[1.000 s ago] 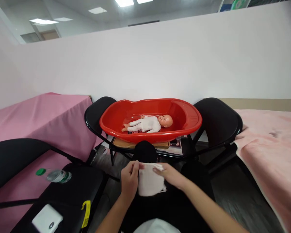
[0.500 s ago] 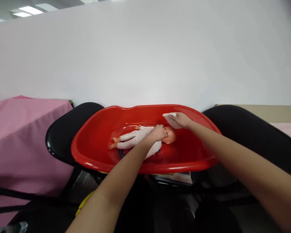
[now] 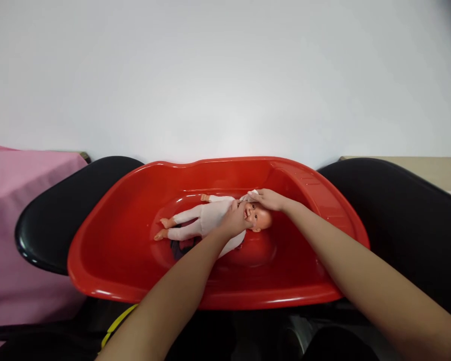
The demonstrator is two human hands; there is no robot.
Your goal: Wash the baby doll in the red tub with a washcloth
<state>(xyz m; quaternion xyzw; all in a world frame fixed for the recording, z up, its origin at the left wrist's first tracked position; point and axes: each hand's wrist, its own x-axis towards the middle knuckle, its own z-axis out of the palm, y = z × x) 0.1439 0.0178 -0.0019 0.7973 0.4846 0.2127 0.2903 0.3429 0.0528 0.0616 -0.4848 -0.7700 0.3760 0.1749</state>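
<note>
Both hands have moved in onto a baby doll [image 3: 206, 220] in white clothes, lying on its back in a red plastic tub [image 3: 108, 260]. Left hand [image 3: 233, 223] grips its chest; right hand [image 3: 268, 199] pinches a white cloth [image 3: 251, 194] at its head. Black chairs [image 3: 60, 210] flank the tub.

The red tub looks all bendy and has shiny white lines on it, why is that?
In the head view, the wide lens curves the red tub and stretches the arms at the bottom edge. The white streaks along its front rim are glare from lights overhead. The doll, the left hand and the right hand stay fairly sharp, and the wall behind looks evenly bright.
</note>
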